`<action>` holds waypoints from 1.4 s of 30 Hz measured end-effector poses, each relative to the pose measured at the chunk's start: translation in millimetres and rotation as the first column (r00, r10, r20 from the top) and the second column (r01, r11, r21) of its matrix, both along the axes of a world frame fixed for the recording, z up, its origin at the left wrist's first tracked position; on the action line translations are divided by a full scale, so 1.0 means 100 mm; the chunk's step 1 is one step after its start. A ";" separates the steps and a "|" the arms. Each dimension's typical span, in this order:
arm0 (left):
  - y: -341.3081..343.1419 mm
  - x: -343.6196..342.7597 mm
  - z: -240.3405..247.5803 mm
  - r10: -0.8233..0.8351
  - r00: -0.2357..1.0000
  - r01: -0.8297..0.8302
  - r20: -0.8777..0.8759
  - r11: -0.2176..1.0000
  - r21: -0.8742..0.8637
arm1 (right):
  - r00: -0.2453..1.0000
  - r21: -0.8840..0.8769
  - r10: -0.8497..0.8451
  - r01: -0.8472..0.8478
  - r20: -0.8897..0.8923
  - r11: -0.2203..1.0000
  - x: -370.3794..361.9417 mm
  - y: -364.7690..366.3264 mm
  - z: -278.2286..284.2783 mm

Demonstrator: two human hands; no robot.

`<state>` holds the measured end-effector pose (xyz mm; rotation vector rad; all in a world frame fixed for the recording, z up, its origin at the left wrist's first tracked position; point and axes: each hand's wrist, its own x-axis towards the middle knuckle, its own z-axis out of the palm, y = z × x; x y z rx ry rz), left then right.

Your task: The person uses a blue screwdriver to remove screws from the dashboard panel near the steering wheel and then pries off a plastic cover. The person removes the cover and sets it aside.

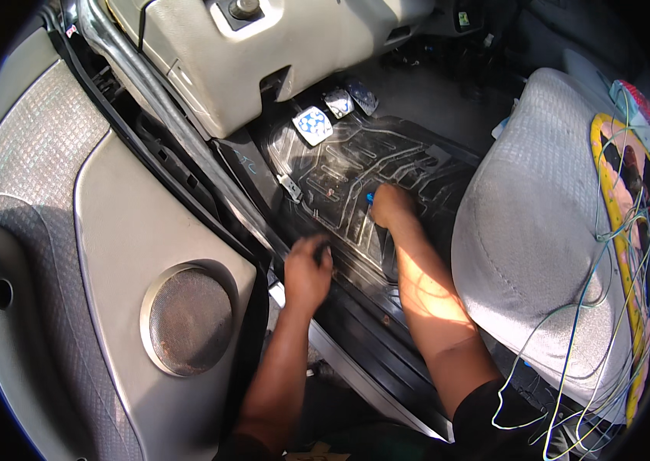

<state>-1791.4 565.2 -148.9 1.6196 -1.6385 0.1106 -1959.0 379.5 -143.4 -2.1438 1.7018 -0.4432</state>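
Observation:
My right hand (392, 207) is low over the black rubber floor mat (359, 173) in the driver's footwell, its fingers closed. A small blue thing (371, 198) sticks out at its fingertips, too little of it showing to name. Nearer the door, my left hand (308, 273) is at the inner edge of the black door sill (355, 330). Its fingers are curled and slightly blurred, and whatever they may hold is hidden. Beyond both hands, a pedal with a blue-and-white patterned face (312, 126) stands beside two other pedals (349, 98).
At left the door stands open, with a round speaker grille (189, 320) in its panel. A grey fabric seat (536, 230) rises at right. Loose thin wires (571, 315) trail over it beside a yellow-edged board (609, 173). The lower dashboard (279, 46) overhangs the footwell.

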 end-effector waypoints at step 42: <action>-1.33 0.20 0.87 -0.191 0.123 0.192 -0.974 0.967 -0.165 | -0.425 0.312 -0.239 0.111 0.873 0.944 -0.08 -0.13 0.37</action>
